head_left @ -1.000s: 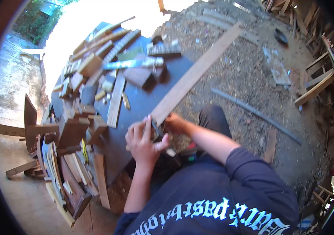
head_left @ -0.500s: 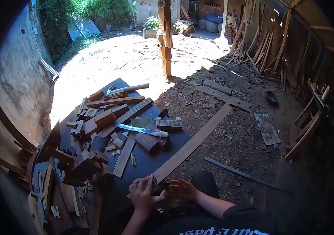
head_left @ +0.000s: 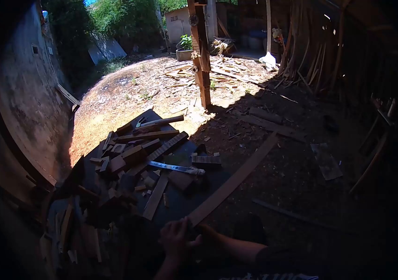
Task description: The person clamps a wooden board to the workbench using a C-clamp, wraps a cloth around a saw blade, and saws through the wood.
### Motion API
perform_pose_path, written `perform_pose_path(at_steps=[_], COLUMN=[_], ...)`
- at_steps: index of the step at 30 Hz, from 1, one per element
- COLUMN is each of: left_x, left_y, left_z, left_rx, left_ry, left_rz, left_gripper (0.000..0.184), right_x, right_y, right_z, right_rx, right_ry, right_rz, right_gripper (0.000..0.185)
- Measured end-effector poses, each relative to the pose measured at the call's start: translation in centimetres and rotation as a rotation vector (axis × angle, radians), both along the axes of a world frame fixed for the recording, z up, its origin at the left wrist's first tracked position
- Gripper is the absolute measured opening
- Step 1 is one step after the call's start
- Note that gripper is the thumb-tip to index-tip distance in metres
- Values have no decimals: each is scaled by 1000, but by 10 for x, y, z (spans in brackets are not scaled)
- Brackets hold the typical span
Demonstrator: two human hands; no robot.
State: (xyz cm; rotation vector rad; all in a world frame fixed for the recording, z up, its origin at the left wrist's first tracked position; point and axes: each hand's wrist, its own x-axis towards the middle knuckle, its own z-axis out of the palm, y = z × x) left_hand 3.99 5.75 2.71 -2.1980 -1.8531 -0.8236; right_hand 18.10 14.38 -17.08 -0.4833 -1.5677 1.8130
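Plank of reddish-brown wood [head_left: 236, 181], long, flat and straight-edged, slants along the right side of the dark, smooth-topped counter [head_left: 214, 179]. Its long axis runs forward and rightward from the person's body: the near end is at the hands by the counter's near right edge, and the far end points out past the counter's right corner, over the shaded ground. Its broad face is turned upward; whether it touches the counter cannot be told.

Two bare hands are at the near end. The left hand [head_left: 175, 239] has its fingers together and lightly bent by the plank's end, the thumb held well apart; shadow hides whether this grip has hold of anything. The right hand [head_left: 209, 234] is close beside it, too dark to tell how far its grip is open or what it holds.

On the counter are one wooden-handled hammer [head_left: 164, 121] toward the far end, one narrow silvery-blue strip with a pale end [head_left: 175, 168] near the middle, and one flat greyish wooden slat [head_left: 156, 197] nearer the person. Brown wooden blocks [head_left: 129, 157] heap on its left side, too overlapped to count. One upright timber post [head_left: 201, 60] stands beyond the counter; one long grey strip [head_left: 297, 215] lies on the ground to its right.
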Motion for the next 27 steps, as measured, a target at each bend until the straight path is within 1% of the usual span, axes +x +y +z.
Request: perform_pose_path(at_steps=[1,2,5,6,8,9,11,15,17,19,20,23,25,27], left_x=[0,0,1,2,3,2,1,4,2,5,4,6,5,5], left_y=[1,1,1,1,0,0,0,-1,-1,0,-1,-2,-3,-2], left_z=[0,0,-1,-1,1,0,0,6,2,3,4,5,4,2], left_rx=[6,11,1,5,10,9,9,-4,0,-5,-7,-18,-15,-14], left_ry=[-3,-7,-2,-2,1,-3,-11,-20,-17,-18,-15,-37,-41,-42], left_rz=[-3,-6,19,21,27,21,14,23,19,26,34,41,44,43], left_gripper=[75,75,74,74,74,74,73,73,74,74,74,76,76,75], right_x=[-3,-5,1,8,20,28,36,54,57,46,43,33,33,33], right_y=[0,-4,-4,-4,-5,-4,-4,-13,-18,-11,-7,3,6,4], right_z=[4,7,27,40,45,42,38,60,57,33,16,-1,20,17], right_rx=[-44,-302,-973,-1046,-570,-18,367,-314,-537,-626,-628,-656,-718,-796], right_ry=[14,140,322,241,46,-62,-129,-1,109,280,237,106,3,228], right_rz=[51,129,330,297,159,53,-38,15,58,137,152,179,162,239], right_gripper=[55,55,56,56,58,59,60,64,62,56,56,56,58,58])
